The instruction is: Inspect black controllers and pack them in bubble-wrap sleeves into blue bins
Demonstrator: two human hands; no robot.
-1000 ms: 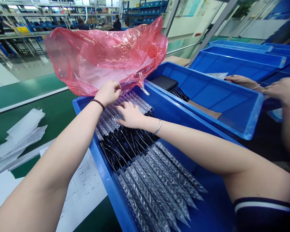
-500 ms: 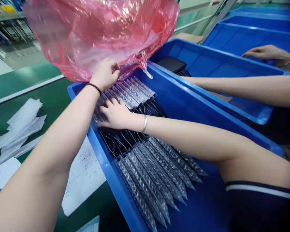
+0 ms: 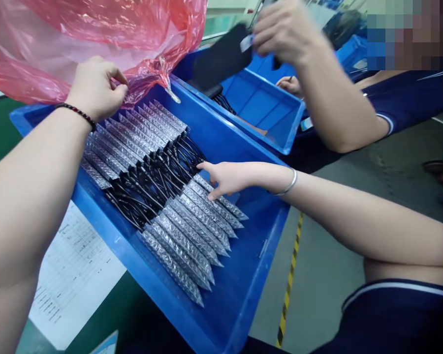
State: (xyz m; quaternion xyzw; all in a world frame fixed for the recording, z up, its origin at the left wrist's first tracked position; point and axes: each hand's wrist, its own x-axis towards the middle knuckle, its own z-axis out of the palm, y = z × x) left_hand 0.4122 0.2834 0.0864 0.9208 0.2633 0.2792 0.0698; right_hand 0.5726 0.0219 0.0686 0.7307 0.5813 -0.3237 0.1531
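A blue bin point(image 3: 121, 246) holds two rows of silvery bubble-wrapped packets point(image 3: 186, 231), joined by black cables point(image 3: 162, 172) across the middle. My left hand point(image 3: 99, 88) is over the bin's far end with curled fingers, against a pink plastic bag point(image 3: 140, 44); whether it pinches the bag's edge is hidden. My right hand point(image 3: 225, 179) rests at the right end of the near row, index finger extended to the cables and thumb apart, holding nothing.
A co-worker's raised hand point(image 3: 284, 32) holds a dark flat item point(image 3: 223, 59) above a second blue bin point(image 3: 269, 108). Printed paper point(image 3: 77, 270) lies left of the near bin. Striped tape point(image 3: 291, 280) marks the floor.
My right hand has moved from the far row to the right end of the near row. The view has shifted rightward. The co-worker's hand now shows raised with the dark item.
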